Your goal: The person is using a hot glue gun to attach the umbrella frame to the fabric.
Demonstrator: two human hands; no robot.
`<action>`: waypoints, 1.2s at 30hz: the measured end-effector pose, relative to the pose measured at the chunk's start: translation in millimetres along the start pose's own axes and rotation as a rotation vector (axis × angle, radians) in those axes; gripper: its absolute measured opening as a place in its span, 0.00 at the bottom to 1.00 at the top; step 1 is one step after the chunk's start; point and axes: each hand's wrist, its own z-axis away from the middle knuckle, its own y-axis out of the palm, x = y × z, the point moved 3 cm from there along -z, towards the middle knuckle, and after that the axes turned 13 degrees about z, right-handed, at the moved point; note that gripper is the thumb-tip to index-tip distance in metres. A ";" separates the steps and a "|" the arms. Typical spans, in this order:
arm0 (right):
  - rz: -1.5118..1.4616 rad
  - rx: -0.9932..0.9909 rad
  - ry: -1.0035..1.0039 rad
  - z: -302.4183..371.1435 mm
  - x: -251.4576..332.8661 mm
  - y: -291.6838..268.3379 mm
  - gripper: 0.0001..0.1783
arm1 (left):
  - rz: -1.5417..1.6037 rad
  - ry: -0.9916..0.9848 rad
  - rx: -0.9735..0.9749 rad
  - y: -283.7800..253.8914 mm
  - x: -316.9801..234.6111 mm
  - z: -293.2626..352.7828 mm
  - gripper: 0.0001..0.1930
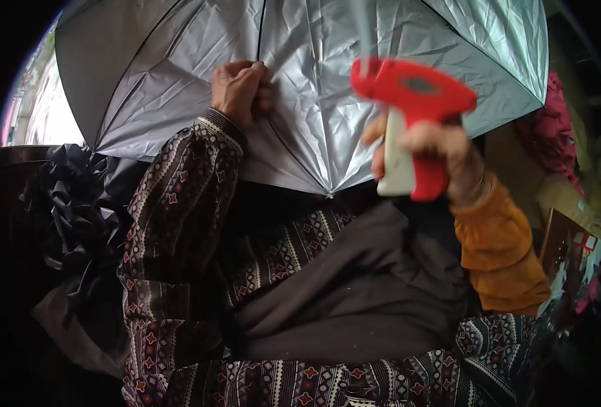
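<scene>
Left hand [245,93]: fingers closed, pinching umbrella [307,115] at a rib [261,34]
Right hand [453,152]: fingers wrapped around red gun [409,102]
Gun: by umbrella's near edge
Umbrella: spread out beyond dark cloth [355,298]

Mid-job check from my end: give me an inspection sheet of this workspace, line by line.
Surface: wrinkled dark cloth at lower centre.
Job's things: silver umbrella canopy, spread and creased; red-and-white trigger tool, upper part slightly blurred.
Clutter: dark crumpled fabric at left; pink fabric at right.
Hands: left hand closed on the canopy at a dark rib; right hand wrapped around the tool's handle, above the canopy's lower edge.
Cables: nothing seen.
Surroundings: bright area at upper left; dim elsewhere.
</scene>
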 end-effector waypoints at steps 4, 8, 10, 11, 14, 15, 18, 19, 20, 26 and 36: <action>0.291 0.074 -0.206 14.0 -0.3 40.5 0.22 | 0.138 0.011 0.071 -13.7 -22.5 -10.8 0.08; 1.203 -0.106 -0.871 2.5 -0.7 46.1 0.14 | 0.147 -0.030 0.010 -7.7 -19.4 -10.1 0.09; 1.167 -0.151 -0.838 8.1 0.7 41.4 0.13 | 0.075 0.007 -0.025 -10.9 -24.8 -11.5 0.10; 1.128 -0.159 -0.832 8.1 1.8 41.4 0.12 | 0.028 0.028 -0.065 -21.7 -29.4 -11.1 0.10; 0.551 0.060 -0.202 19.0 16.1 41.8 0.10 | -0.768 0.441 -0.077 -48.5 -31.2 -17.7 0.16; 0.298 0.105 -0.087 23.2 25.2 43.1 0.14 | -1.075 0.683 -0.043 -62.1 -25.5 -22.6 0.17; -0.302 0.064 0.144 23.7 53.1 26.3 0.28 | -1.028 0.188 0.015 -46.1 -22.1 -7.6 0.29; -0.209 0.028 0.115 16.0 57.4 13.7 0.26 | -1.237 0.037 -0.046 -19.5 -27.2 4.5 0.32; -0.213 -0.088 0.116 6.7 53.1 4.3 0.24 | -1.274 0.129 -0.021 -8.2 -19.0 7.4 0.35; -0.157 -0.236 0.149 -17.7 30.4 -22.6 0.18 | -1.250 0.242 -0.024 12.9 -8.4 5.1 0.35; -0.131 -0.214 0.102 -26.6 46.6 -47.2 0.18 | -0.874 0.224 0.191 85.4 -5.8 5.9 0.25</action>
